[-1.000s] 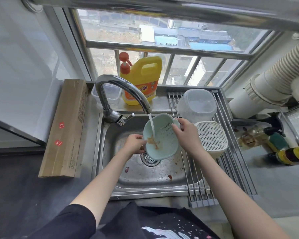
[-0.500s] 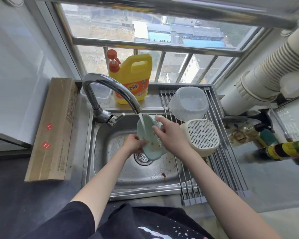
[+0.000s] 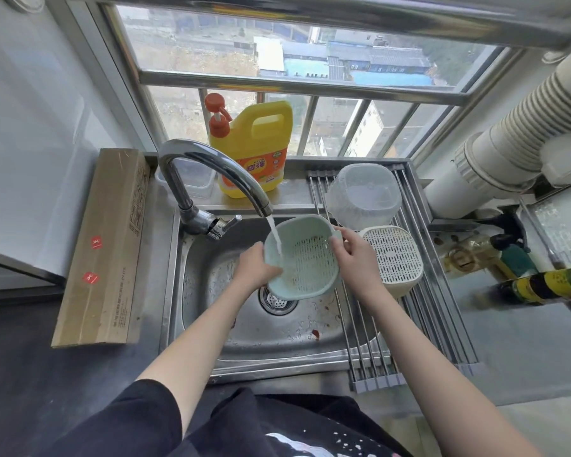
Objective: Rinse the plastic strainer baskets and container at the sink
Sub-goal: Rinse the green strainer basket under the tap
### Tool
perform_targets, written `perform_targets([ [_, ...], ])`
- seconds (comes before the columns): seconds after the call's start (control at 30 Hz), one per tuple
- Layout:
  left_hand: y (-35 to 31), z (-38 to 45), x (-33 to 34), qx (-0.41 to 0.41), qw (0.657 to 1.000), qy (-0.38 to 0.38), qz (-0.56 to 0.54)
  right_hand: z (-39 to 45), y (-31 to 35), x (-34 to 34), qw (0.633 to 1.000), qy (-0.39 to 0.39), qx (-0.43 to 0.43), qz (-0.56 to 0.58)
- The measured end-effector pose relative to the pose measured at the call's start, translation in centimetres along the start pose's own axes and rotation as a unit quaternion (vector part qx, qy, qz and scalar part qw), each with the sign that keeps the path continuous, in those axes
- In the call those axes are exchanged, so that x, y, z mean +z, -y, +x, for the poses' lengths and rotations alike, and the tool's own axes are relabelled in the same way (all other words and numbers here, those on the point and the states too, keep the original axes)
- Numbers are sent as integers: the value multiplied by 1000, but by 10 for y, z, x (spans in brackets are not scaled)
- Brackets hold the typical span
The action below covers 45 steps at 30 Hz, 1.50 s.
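1. Rinsing in hand: green strainer basket (image 3: 307,258) over sink (image 3: 211,324), under tap stream (image 3: 276,237).
2. Gripped by left hand (image 3: 256,270) at nine o'clock rim, right hand (image 3: 351,253) at three.
3. Next, judged: tilt to flush residue; then white basket (image 3: 393,258), clear container (image 3: 363,194) on rack at two o'clock.

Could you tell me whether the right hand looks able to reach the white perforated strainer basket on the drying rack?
Probably yes: the white perforated strainer basket lies unobstructed beside the right hand, though that hand holds the pale green strainer basket.

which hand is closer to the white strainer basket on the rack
Right. The right hand grips the green strainer's rim just beside the white strainer basket; the left hand holds the green strainer's far side.
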<state>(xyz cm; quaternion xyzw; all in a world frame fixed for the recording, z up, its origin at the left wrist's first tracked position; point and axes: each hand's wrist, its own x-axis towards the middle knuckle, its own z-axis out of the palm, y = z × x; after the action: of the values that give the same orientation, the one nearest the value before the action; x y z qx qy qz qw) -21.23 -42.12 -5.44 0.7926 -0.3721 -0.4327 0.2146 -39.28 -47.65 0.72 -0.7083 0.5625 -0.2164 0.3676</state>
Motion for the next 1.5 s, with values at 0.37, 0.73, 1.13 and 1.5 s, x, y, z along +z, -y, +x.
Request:
perform_targets([
  [0.37,-9,-10,-13,95,987,-114,-62,-7,-21,11,971,-1,-54,-231],
  [0.73,-24,-29,-40,153,977,-79,124,10,-22,60,803,250,-261,-474],
  [1.13,-23,-35,-31,197,939,-178,217,-32,0,75,800,420,-121,-410],
  [1.5,-35,-39,-31,204,940,-190,197,-32,-10,82,783,304,-184,-511],
])
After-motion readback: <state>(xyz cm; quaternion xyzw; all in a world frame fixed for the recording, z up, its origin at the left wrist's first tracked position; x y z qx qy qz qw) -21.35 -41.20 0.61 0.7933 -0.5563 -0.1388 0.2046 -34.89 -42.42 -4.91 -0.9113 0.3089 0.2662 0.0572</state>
